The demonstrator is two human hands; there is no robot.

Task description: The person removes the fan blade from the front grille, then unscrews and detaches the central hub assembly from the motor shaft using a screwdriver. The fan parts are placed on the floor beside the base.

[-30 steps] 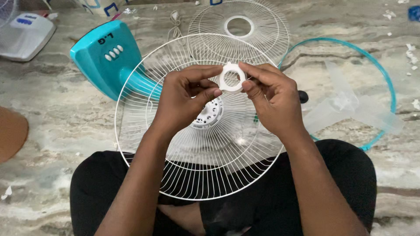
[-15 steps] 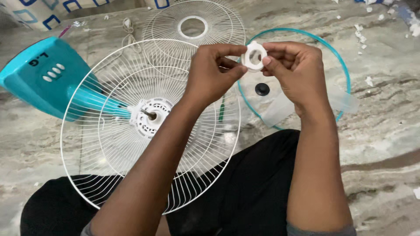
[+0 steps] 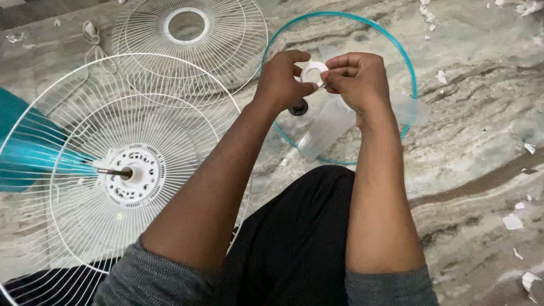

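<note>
- At far left, on the marble floor (image 3: 481, 113), the teal fan body (image 3: 22, 153) lies on its side; only part of it shows at the frame edge.
- Fixed to it, the rear wire guard (image 3: 85, 102), white, faces the camera. At its centre sits a white motor hub (image 3: 136, 177) with a bare metal shaft (image 3: 110, 171) sticking out.
- Behind that, top left of centre, a second white wire guard (image 3: 226, 34) lies flat on the floor, with an open round hole in its middle. A white cord (image 3: 90, 34) lies just beside it.
- Left hand (image 3: 280, 79): fingers curled, thumb and fingertips pinching the left edge of a small white plastic ring (image 3: 313, 72).
- The ring is held up in the air between both hands, above the teal hoop, its hole facing the camera.
- Right hand (image 3: 357, 79): fingers bent in, pinching the ring's right edge. Both hands grip it together.
- Below the hands, a thin teal hoop (image 3: 407, 62) lies on the floor. Inside it rest a clear fan blade (image 3: 328, 127) and a small black knob (image 3: 298, 107).
- Bottom centre: black trousers (image 3: 294, 238), grey sleeves (image 3: 391, 286) pushed up the forearms.
- Right side: white scraps (image 3: 513, 221) scattered over the floor.
</note>
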